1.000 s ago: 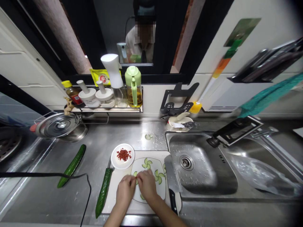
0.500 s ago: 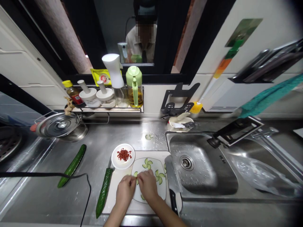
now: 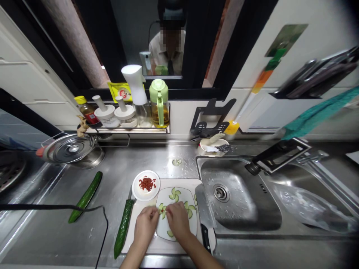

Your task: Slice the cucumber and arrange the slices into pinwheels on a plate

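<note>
On a white squarish plate [image 3: 162, 232], cucumber slices [image 3: 174, 193] lie in pinwheel flower shapes. The left flower [image 3: 162, 206] has a small red piece at its centre. My left hand [image 3: 146, 224] is just left of this flower, fingers curled and tips pressed together. Across from it, my right hand [image 3: 177, 220] is over the plate with bent, closed fingers, hiding part of the slices. I cannot make out anything in either hand. Behind my left hand, a small white dish [image 3: 136, 191] holds red pieces like goji berries [image 3: 146, 183].
The plate rests on a white cutting board [image 3: 134, 228]. A cleaver [image 3: 205, 218] lies along the board's right edge, a cucumber [image 3: 123, 228] along its left. Another cucumber [image 3: 85, 197] lies farther left, under a black cable [image 3: 104, 213]. To the right is a sink [image 3: 238, 194].
My hands have drawn apart from the left flower, left hand leftward, right hand slightly rightward. The flower with its red centre now shows between them.
</note>
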A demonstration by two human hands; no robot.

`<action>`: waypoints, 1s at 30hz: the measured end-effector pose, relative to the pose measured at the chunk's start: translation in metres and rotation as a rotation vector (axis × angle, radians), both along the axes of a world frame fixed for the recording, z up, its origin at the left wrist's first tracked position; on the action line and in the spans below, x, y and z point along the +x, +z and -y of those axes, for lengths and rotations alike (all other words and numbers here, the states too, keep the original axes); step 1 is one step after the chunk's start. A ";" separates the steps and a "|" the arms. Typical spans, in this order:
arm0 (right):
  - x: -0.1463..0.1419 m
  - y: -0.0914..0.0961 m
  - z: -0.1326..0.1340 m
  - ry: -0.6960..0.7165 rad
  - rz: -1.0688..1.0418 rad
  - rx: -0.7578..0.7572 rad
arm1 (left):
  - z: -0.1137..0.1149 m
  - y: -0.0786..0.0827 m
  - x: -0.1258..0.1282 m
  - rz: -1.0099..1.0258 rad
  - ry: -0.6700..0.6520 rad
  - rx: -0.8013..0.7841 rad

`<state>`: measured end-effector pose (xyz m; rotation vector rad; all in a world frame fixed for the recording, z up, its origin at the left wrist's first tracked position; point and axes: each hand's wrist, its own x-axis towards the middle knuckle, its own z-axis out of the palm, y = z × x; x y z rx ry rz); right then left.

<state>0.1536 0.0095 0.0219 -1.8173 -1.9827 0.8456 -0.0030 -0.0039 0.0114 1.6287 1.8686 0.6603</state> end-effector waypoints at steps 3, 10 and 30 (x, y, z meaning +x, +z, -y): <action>0.004 0.004 0.001 -0.014 -0.005 0.002 | -0.011 0.002 -0.019 -0.061 0.076 0.027; 0.010 0.009 0.007 -0.028 0.004 0.009 | -0.063 0.001 -0.059 -0.264 0.234 -0.072; 0.029 0.011 0.015 -0.062 0.014 -0.009 | -0.072 0.003 -0.063 -0.222 0.288 -0.099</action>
